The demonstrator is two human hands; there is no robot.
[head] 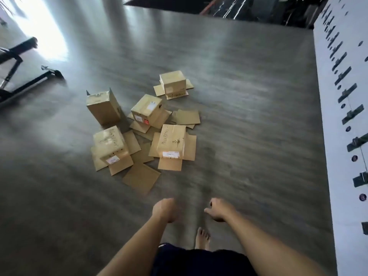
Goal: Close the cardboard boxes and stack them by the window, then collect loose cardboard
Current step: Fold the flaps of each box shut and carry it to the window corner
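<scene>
Boxes (139, 124), five, clustered mid-floor (249, 136), most upside down with flaps splayed flat; one at left (103, 108) upright, flap raised. Loose cardboard sheets (141, 177) lie among and just beside them. Left hand (164, 210) and right hand (219, 210) hang low in foreground, well apart from boxes, grip holding nothing; fingers loosely curled, blurred. Bare foot (202, 239) below hands. Black stand (29, 76) at far left. White wall (338, 156) along right.
</scene>
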